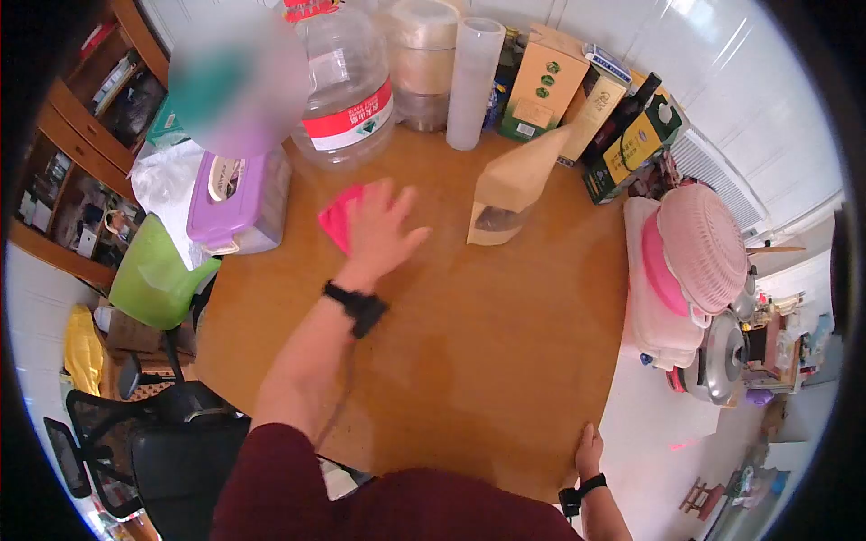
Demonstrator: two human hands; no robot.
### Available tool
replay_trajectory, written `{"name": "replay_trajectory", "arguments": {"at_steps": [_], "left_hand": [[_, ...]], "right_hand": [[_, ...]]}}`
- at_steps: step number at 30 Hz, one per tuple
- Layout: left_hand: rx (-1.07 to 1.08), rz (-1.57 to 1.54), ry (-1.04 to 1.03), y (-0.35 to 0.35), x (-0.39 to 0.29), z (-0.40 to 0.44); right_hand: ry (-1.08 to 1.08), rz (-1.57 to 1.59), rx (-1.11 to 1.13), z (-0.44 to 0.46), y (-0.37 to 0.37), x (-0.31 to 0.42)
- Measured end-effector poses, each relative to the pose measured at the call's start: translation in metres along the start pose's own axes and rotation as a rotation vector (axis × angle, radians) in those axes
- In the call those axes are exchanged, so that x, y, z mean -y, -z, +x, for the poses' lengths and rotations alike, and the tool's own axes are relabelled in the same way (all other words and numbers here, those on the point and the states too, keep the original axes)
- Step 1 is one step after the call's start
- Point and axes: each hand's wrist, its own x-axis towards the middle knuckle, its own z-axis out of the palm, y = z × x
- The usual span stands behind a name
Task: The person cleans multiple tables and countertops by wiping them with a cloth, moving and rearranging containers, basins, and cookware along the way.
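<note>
My left hand (pixel 381 230) reaches over the wooden table (pixel 451 361), its fingers spread on the right part of a pink cloth (pixel 340 216). A black band with a device sits on that wrist. At the table's lower right edge is my right hand (pixel 588 453), its fingers close together against the edge; whether it grips the edge is unclear. A brown paper bag (pixel 512 189) with a small window stands to the right of the cloth. Left of the cloth is a purple-lidded box (pixel 236 203).
Along the back stand a large clear bottle (pixel 347 90), a translucent cylinder (pixel 475 86), an orange-and-green box (pixel 544 81) and other cartons. Pink baskets (pixel 702 248) and a metal pot (pixel 722 356) are at the right. A black chair (pixel 185 460) is at the lower left.
</note>
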Motion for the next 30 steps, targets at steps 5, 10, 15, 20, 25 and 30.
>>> {"name": "replay_trajectory", "arguments": {"at_steps": [5, 10, 15, 20, 25, 30], "left_hand": [[0.07, 0.132, 0.134, -0.068, 0.076, -0.012], [-0.008, 0.069, 0.007, -0.105, 0.08, 0.08], [-0.011, 0.032, 0.0, -0.122, 0.075, 0.153], [0.006, 0.055, 0.061, -0.129, 0.078, 0.189], [-0.038, 0.017, -0.009, -0.12, 0.093, 0.166], [-0.061, -0.007, -0.033, -0.096, 0.1, 0.104]], "right_hand": [[0.015, -0.058, 0.044, -0.004, 0.001, 0.008], [-0.078, 0.019, 0.024, -0.007, -0.001, 0.015], [-0.024, -0.046, 0.078, 0.007, 0.02, -0.055], [-0.085, -0.175, -0.019, 0.022, 0.026, -0.117], [-0.168, 0.054, -0.055, 0.008, 0.006, -0.047], [0.045, -0.052, -0.007, 0.0, 0.007, -0.019]]}}
